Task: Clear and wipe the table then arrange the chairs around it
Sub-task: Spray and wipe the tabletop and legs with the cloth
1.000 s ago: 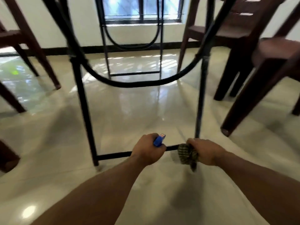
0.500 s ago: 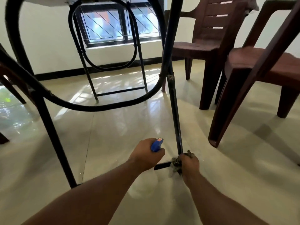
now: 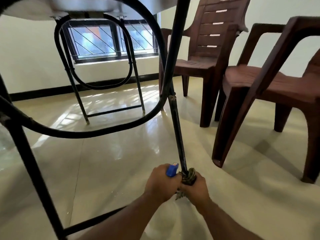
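Observation:
I look from low down at the underside of the table (image 3: 83, 7), with its black metal leg frame. My right hand (image 3: 195, 187) presses a dark checked cloth (image 3: 188, 177) around the bottom of the near right table leg (image 3: 178, 135). My left hand (image 3: 161, 182) sits right beside it, closed on a blue object (image 3: 171, 170) whose tip sticks up; its lower part is hidden in my fist. Two dark brown plastic chairs stand to the right: one far (image 3: 207, 49), one near (image 3: 270, 84).
The near left table leg (image 3: 32, 170) and its floor crossbar (image 3: 97, 220) run across the lower left. The far leg frame (image 3: 107, 94) stands before a barred window (image 3: 107, 40). The glossy tiled floor (image 3: 112, 153) spreads between the legs.
My right hand with the cloth slid right along the floor crossbar to the foot of the leg, and now grips a little higher. My left hand followed. My view tilted upward.

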The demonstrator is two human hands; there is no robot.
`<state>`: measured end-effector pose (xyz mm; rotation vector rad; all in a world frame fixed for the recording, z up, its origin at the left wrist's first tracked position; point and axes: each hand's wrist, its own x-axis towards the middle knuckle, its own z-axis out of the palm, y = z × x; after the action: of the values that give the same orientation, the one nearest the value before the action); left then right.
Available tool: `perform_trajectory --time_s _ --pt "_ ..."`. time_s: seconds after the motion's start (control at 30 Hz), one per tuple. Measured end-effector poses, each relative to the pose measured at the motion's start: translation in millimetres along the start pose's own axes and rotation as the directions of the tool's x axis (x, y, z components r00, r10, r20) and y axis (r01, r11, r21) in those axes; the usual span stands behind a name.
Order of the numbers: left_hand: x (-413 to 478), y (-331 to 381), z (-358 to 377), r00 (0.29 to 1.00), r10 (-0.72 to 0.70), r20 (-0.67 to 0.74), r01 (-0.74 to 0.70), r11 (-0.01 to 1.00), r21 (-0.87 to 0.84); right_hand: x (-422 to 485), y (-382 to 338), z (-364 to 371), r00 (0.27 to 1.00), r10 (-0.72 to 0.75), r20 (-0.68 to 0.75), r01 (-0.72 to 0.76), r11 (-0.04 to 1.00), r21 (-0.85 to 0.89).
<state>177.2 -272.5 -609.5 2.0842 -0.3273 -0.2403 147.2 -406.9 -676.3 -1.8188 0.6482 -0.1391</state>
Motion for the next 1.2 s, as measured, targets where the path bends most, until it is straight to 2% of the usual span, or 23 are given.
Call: perform_trajectory --time_s 0.07,0.13,0.23,0.43,0.53,0.63,0.7,0.8,0.87,0.93,1.0,1.1,1.13,1.2 --pt "-5.5 -2.0 2.2 0.998 0.013 0.058 -0.012 1.0 -0.018 2.1 23.5 12.2 0.998 -0.035 -0.059 0.034 0.999 -0.003" --pt "-8.7 -1.9 3.3 0.995 -0.006 0.103 0.006 1.0 -0.001 -10.9 13.6 15.8 0.993 -0.038 -0.116 0.043 0.998 0.036" --pt "-6.4 -3.5 2.4 0.999 0.014 0.037 -0.015 1.0 0.007 -13.5 -0.3 17.2 0.982 -0.026 -0.187 0.036 0.998 0.052" --pt "-2.1 20.9 -8.2 0.998 0.056 -0.021 -0.059 0.984 -0.166 0.6 -15.6 11.2 0.925 -0.246 -0.289 0.251 0.968 -0.018" --pt "4.6 36.0 -14.0 0.993 0.058 -0.101 -0.08 0.97 -0.23 3.9 -26.2 12.2 0.888 -0.347 -0.303 0.365 0.931 0.002" --pt "10.7 44.4 -20.8 0.994 0.024 -0.104 -0.053 0.957 -0.287 5.3 -42.3 12.0 0.856 -0.411 -0.313 0.442 0.897 0.03" --pt "12.9 46.5 -25.0 0.992 -0.007 -0.127 -0.03 0.955 -0.295 4.1 -41.7 15.0 0.877 -0.375 -0.3 0.406 0.913 0.045" --pt "12.7 46.9 -29.0 0.99 -0.042 -0.136 0.002 0.959 -0.282 -5.7 -23.6 21.9 0.943 -0.203 -0.264 0.235 0.967 0.095" --pt "13.9 50.9 -33.2 0.988 -0.067 -0.141 0.018 0.946 -0.324 -12.3 -24.8 18.7 0.94 -0.225 -0.256 0.259 0.96 0.109" --pt "18.7 58.4 -39.9 0.982 -0.061 -0.18 -0.006 0.937 -0.35 -12.6 -50.9 8.7 0.901 -0.336 -0.276 0.381 0.916 0.129" --pt "23.2 67.1 -48.5 0.976 -0.021 -0.216 -0.054 0.94 -0.337 -2.0 -82.1 -0.6 0.819 -0.49 -0.298 0.531 0.845 0.068" --pt "23.5 75.4 -55.4 0.98 0.025 -0.199 -0.092 0.938 -0.335 16.7 -110.1 -4.6 0.669 -0.693 -0.268 0.649 0.72 -0.245" --pt "23.2 75.4 -56.1 0.981 0.029 -0.19 -0.092 0.939 -0.332 19.0 -106.6 -3.9 0.645 -0.727 -0.233 0.648 0.683 -0.338" --pt "22.7 74.6 -58.1 0.979 0.049 -0.198 -0.107 0.95 -0.293 16.1 -85.1 -0.9 0.586 -0.803 -0.109 0.642 0.542 -0.542"
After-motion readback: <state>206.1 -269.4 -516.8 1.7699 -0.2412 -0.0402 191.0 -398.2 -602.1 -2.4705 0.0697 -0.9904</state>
